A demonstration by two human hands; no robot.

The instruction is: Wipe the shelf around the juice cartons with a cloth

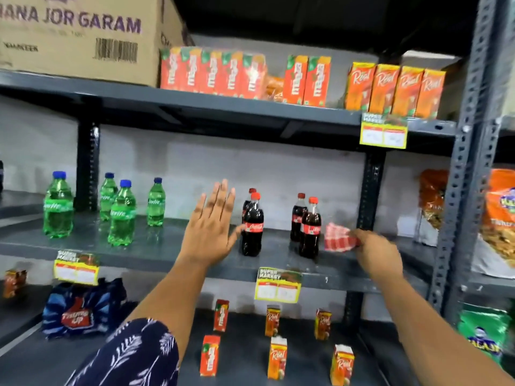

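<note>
- We see the left hand [213, 218] spread wide and flat, fingers together and pointing up, holding nothing; its thumb lies just beside, perhaps touching, the label of the front-left cola bottle [252, 227].
- The right hand [376, 249] is closed around a red-and-white checked cloth [340, 237], pinched at its right end; the cloth is bunched and sits just beside the front-right cola bottle, above the middle shelf [156, 250] near its front edge.
- We cannot tell whether the cloth touches the shelf surface.
- On the middle shelf we count four cola bottles in two pairs, and four green bottles [122, 215] with blue caps toward the left end.
- On the top shelf [195, 103] we count about seven red-orange juice cartons [211, 71] in a group of five and a pair, and four orange cartons [395, 90] by the right end, above a yellow price tag [383, 133].
- A large cardboard box [80, 37] sits at the top shelf's left end.
- On the bottom shelf [245, 358] we count six small juice cartons [277, 360]: two red at left, four orange toward the right, in two rows.
- A blue wrapped pack [80, 310] rests at the bottom shelf's left side.
- Snack bags [498, 218] stand on the neighbouring rack at right.
</note>
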